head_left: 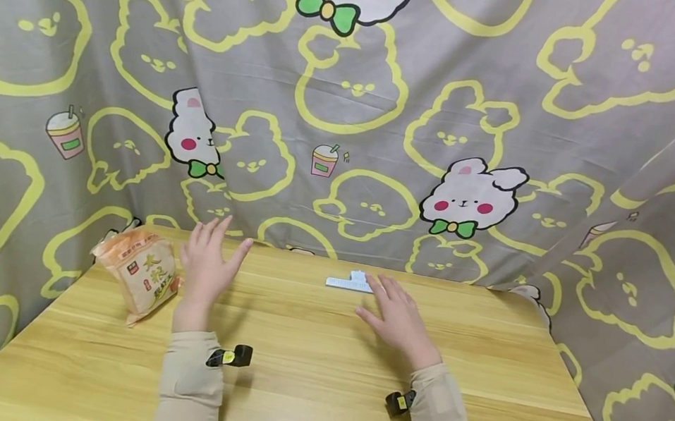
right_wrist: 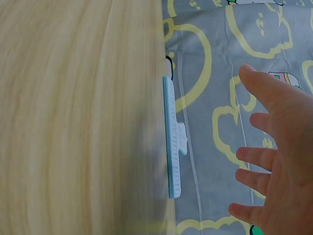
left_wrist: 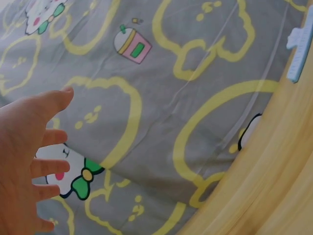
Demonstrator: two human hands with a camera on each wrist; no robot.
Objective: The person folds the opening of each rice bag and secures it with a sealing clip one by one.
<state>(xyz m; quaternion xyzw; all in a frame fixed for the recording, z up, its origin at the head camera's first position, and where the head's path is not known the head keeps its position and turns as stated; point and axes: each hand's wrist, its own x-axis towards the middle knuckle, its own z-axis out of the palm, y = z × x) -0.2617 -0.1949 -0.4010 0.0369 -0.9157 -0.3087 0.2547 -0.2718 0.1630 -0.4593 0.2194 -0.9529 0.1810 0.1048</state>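
My left hand (head_left: 207,275) is raised above the table with its fingers spread, and holds nothing. Just left of it stands an orange and cream food bag (head_left: 144,275) with printed characters, leaning slightly. My right hand (head_left: 398,322) hovers with fingers extended and apart, also holding nothing. Close to its fingertips, in the head view, a pale blue bag clip (head_left: 341,283) with a long ridged bar lies near the table's back edge. The right wrist view shows this clip (right_wrist: 172,147) apart from the hand, and the left wrist view catches it (left_wrist: 299,54) at the upper right.
The wooden table (head_left: 313,392) reaches back to a grey curtain (head_left: 379,138) with yellow outlines and cartoon animals, which hangs behind it and along both sides. Each wrist wears a black strap; the left strap (head_left: 230,356) carries a yellow mark.
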